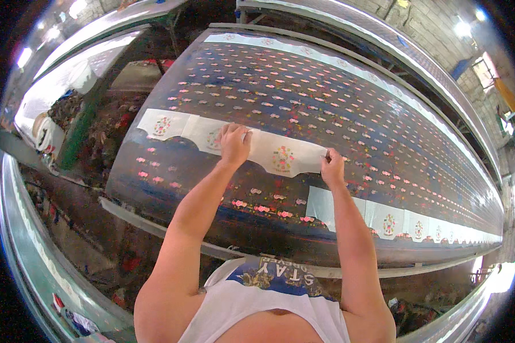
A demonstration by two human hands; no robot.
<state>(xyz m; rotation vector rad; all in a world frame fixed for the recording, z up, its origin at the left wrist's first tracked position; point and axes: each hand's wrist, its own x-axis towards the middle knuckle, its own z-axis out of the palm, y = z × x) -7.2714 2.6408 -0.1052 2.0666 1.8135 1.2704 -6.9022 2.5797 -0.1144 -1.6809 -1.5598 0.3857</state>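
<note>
A white cut piece with a scalloped lower edge and a floral print (286, 154) is stretched between my hands over the long dark printing table (137, 188). My left hand (234, 146) has its fingers curled over the piece's upper left corner, gripping it. My right hand (332, 167) pinches the upper right corner. Just left of my left hand, similar printed white pieces (160, 123) lie in a row, partly under that hand. A row of more white pieces (388, 223) runs along the near edge at right.
Rows of small pink printed motifs cover the table, with a pale printed strip (303, 50) along its far edge. Other long tables (26, 228) stand to the left and beyond (383, 34). White buckets (47, 136) sit among dark clutter at left. A block wall rises at right.
</note>
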